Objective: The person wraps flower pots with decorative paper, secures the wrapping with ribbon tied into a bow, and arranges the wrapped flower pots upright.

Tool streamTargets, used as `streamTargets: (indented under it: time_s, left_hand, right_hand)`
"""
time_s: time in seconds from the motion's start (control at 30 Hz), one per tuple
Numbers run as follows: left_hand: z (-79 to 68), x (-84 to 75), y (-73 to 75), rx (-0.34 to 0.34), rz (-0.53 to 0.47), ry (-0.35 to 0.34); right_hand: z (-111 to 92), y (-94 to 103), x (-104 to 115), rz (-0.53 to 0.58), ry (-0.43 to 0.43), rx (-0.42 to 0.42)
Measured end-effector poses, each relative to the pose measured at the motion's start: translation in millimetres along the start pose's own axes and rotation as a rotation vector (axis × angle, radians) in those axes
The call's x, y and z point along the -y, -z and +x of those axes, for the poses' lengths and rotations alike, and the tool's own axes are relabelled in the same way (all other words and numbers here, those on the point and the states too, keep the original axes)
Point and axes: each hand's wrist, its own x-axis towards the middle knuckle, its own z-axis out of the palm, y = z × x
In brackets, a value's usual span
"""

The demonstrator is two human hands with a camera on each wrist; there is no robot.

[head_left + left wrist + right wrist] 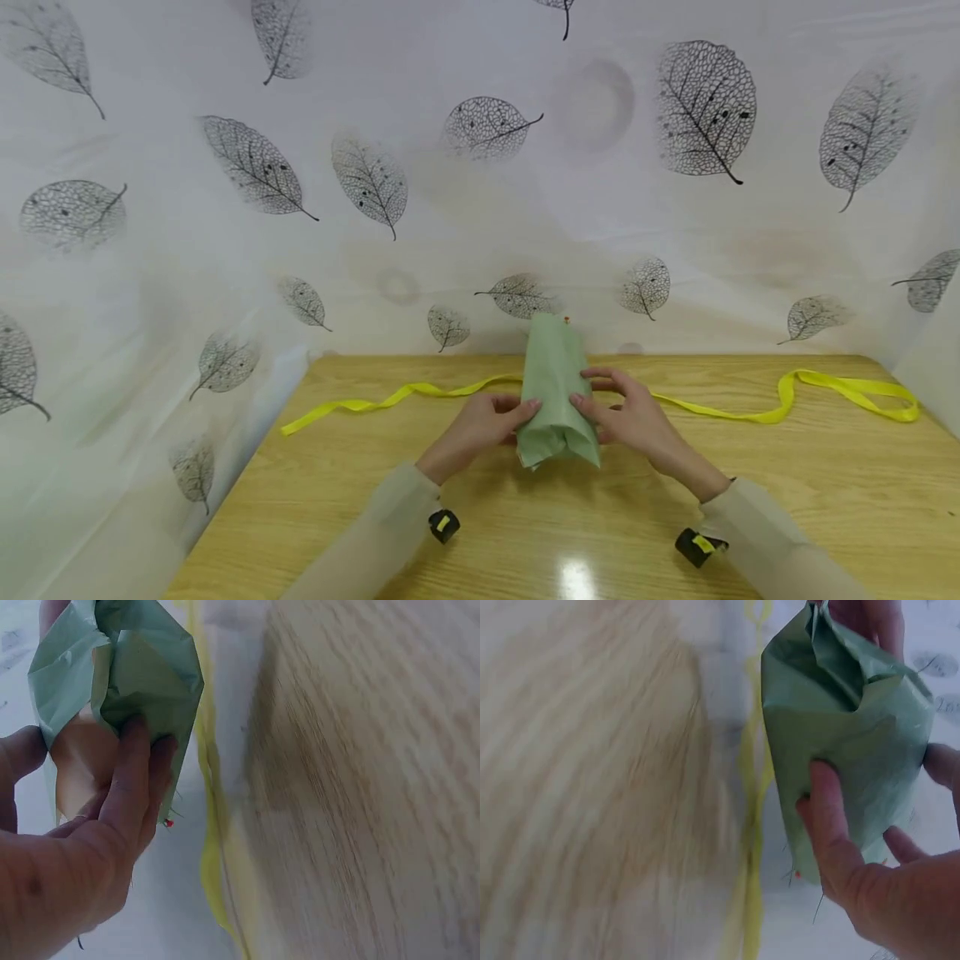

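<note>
A green paper-wrapped bundle [557, 367] is held up over the table between both hands. Its near end is folded and creased, while a small red tip [567, 320] shows at the far end. On its left side my left hand [486, 419] grips the paper, thumb on top and fingers underneath. My right hand [636, 417] holds the opposite side between thumb and fingers. In the left wrist view, a brown inner surface [82, 754] shows where the wrapping [154, 671] parts. Thin stems poke out by the red dot [797, 874] in the right wrist view.
A long yellow ribbon [401, 395] stretches across the back of the wooden table [480, 533], passing behind the bundle and looping at the right end. A pale leaf-patterned sheet [480, 217] hangs behind the table and down its left side.
</note>
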Motion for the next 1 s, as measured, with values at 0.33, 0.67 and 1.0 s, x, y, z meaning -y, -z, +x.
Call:
streamTargets:
  time_s: [0.33, 0.67, 1.0]
  left_hand:
    - [29.7, 16.8, 3.8, -0.013, 0.135, 0.02]
    - [42.2, 25.8, 13.0, 0.069, 0.097, 0.032]
    - [35.6, 23.1, 10.3, 0.094, 0.049, 0.034]
  right_hand:
    - [28, 3.5, -19, 0.042, -0.119, 0.053]
    - [45, 7.3, -24, 0.087, -0.176, 0.146]
    - [40, 7.0, -26, 0.082, -0.202, 0.164]
